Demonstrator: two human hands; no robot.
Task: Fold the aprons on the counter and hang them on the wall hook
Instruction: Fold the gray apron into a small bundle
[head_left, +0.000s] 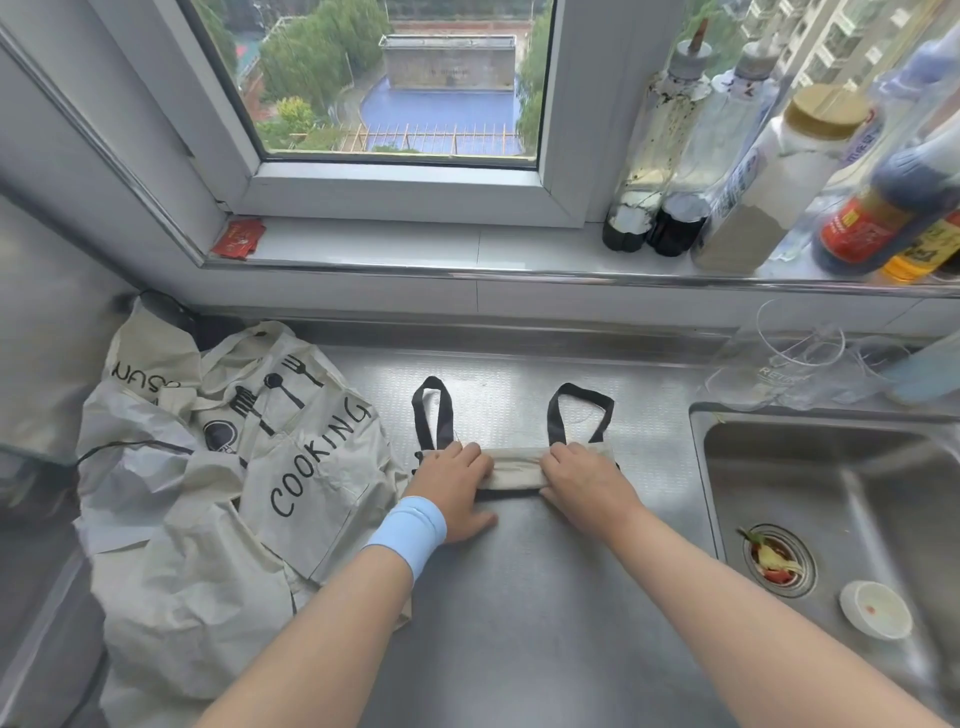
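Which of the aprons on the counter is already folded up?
The narrow cream apron under the left hand and right hand, with two black strap loops. The COOKING-print apron lies crumpled at left.

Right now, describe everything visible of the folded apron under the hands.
The folded apron is a narrow beige cloth strip lying flat, crosswise on the steel counter. Two black strap loops stick out from its far edge toward the window. The left hand presses its left end, the right hand its right end.
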